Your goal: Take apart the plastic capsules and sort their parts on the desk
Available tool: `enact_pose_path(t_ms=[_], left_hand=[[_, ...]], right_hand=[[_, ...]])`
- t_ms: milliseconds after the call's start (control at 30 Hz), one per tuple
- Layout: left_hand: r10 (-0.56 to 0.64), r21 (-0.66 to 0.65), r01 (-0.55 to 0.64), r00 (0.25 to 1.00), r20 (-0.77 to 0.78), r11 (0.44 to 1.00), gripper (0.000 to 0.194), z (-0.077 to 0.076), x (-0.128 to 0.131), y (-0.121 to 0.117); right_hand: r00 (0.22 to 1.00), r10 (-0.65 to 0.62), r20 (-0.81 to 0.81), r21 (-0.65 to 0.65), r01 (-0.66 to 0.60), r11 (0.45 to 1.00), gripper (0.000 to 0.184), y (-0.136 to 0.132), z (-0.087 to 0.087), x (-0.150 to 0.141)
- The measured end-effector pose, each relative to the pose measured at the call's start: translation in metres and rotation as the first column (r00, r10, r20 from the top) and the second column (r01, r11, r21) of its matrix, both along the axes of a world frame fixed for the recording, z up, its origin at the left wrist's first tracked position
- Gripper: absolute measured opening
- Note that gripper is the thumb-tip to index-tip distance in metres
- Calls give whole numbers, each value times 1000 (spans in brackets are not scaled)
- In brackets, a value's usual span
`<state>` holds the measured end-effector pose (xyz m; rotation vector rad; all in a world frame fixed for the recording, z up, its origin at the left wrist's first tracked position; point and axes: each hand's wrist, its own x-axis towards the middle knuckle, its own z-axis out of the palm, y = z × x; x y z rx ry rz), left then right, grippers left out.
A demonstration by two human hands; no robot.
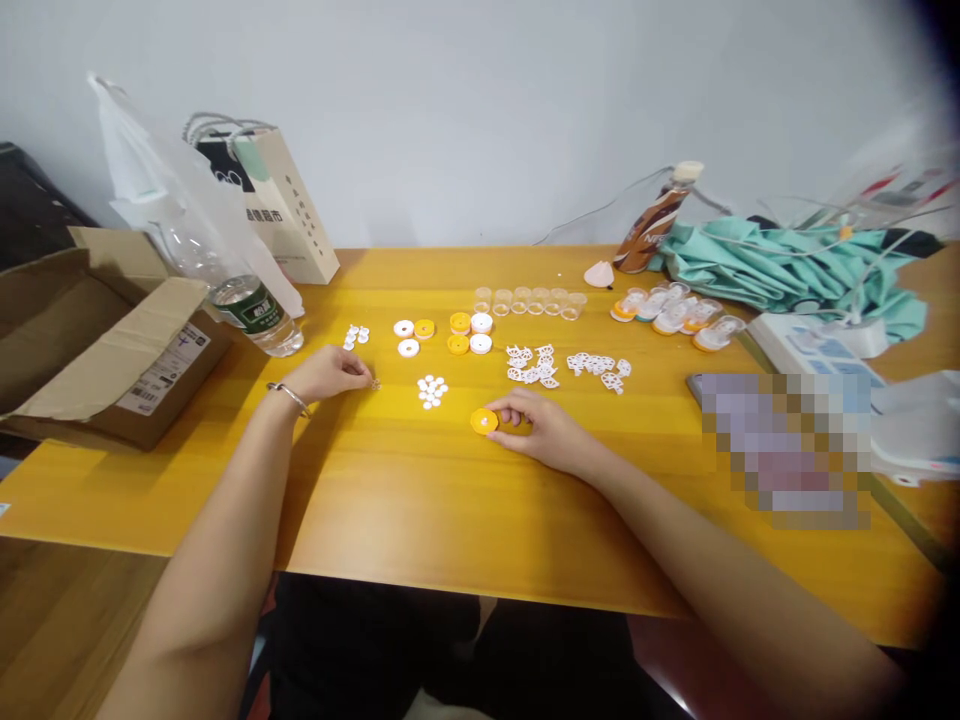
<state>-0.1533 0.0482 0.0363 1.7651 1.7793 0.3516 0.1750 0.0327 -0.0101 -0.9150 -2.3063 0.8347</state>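
My right hand (541, 428) grips the edge of a round orange disc (484, 422) with a pale centre, low over the table or resting on it. My left hand (330, 374), with a bracelet at the wrist, has its fingertips pinched together beside tiny gold-coloured pieces (376, 384). Whether one of those is between the fingers I cannot make out. Between the hands lies a cluster of small white discs (431, 391). Small white parts (356, 337) sit just beyond my left hand. Farther back are orange discs (459, 344) and white ring-shaped discs (481, 344).
White openwork pieces (532, 366) lie beyond my right hand, with clear cups (520, 301) behind. Assembled orange-and-clear pieces (679, 315) stand at right, near a brown drink bottle (646, 228) and green umbrella (787, 265). A cardboard box (169, 370) and water bottle (259, 315) are left.
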Motion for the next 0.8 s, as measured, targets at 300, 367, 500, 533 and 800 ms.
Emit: enact_pose_path(t_ms=[300,367,500,533,800], left_hand=[[-2,74,17,980,-198,997,19,6,4,-5],[8,131,20,979,-205,991,19,10,11,-8],[-116,349,152,986,-124,925,20,12,42,-19],[-187,394,208,978,-92,895,20,10,52,-22],[-509,483,518,845,-164,706,40,-27,122,-40]], right_hand=[[1000,-1,-22,-2,1,1000,26,1,-2,0],[1000,1,-19,5,-1,1000,29,1,-3,1],[1000,2,-3,-5,-2,1000,34,1,-2,1],[1000,0,-4,-10,0,1000,35,0,-2,1],[998,13,-61,-78,-18,997,37,0,0,2]])
